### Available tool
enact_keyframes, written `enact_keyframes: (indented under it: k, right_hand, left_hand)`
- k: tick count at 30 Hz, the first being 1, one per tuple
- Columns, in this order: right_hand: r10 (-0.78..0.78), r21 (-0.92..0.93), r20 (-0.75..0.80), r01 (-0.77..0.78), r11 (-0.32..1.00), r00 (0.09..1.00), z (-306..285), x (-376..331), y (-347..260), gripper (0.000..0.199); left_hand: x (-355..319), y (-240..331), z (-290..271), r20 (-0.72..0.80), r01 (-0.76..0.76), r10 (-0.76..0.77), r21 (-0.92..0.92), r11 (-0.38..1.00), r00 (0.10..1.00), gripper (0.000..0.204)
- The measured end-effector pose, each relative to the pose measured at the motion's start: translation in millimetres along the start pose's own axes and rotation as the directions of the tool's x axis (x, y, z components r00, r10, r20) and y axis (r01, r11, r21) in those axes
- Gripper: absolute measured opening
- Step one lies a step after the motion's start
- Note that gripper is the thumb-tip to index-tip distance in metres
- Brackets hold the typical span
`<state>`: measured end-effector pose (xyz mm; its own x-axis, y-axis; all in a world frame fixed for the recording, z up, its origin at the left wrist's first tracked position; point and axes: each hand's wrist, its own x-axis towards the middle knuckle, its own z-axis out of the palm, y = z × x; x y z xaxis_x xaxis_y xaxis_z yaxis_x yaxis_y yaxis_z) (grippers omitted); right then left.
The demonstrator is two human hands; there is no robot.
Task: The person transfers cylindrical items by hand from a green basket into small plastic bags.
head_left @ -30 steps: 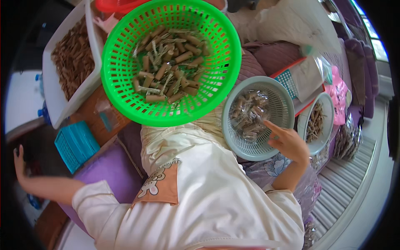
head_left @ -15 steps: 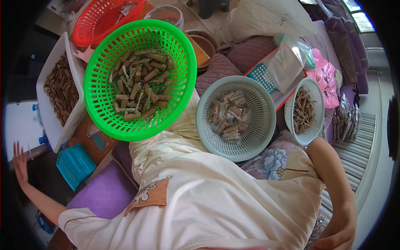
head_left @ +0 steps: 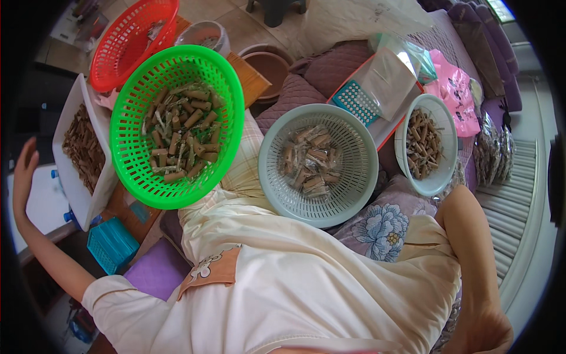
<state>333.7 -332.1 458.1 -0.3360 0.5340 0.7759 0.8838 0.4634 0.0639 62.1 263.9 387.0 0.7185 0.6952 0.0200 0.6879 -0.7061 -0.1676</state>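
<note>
I see my left hand [head_left: 25, 171] stretched far out to the left edge, fingers spread and released, holding nothing; it hovers just beside the white rectangular tray [head_left: 66, 177] of brown sticks. My right hand [head_left: 484, 330] is down at the lower right corner, planted low beside my body, and I cannot tell whether it is clenched or loose because the frame cuts it off. Between my arms, the green basket [head_left: 132, 177] of brown and green rolled pieces sits in front of my chest on the left, and the grey-blue basket [head_left: 359, 177] of clear-wrapped bundles sits just right of it, near my lap. A white bowl [head_left: 442, 183] of brown sticks stands further right, beside a pink bag [head_left: 457, 94]. A red basket [head_left: 112, 59] lies behind the green one, well apart from both hands
</note>
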Motion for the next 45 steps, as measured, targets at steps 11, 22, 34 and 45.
enact_keyframes:
  k: [11,22,34,45]
  right_hand:
    - [0.126,0.382,-0.422,0.050,0.923,0.898,20.6,-22.1,13.0,0.010]
    - [0.180,0.929,-0.343,0.305,0.210,0.922,72.9,-28.8,68.6,0.025]
    - [0.241,0.936,-0.350,0.347,0.058,0.905,104.3,-15.5,56.2,0.030]
    - [0.176,0.930,-0.353,0.326,0.169,0.919,144.2,6.9,56.1,0.024]
  left_hand:
    - [19.1,389.4,-68.3,0.060,-0.766,0.779,-0.145,0.626,0.625,0.029]
    - [-157.4,396.8,47.2,-0.510,-0.707,0.655,-0.705,0.053,0.558,0.006]
    - [-199.4,151.9,296.6,-0.149,0.667,-0.791,-0.458,0.587,0.593,0.032]
    - [-204.5,116.9,324.3,0.136,0.819,-0.902,-0.490,0.298,0.409,0.043]
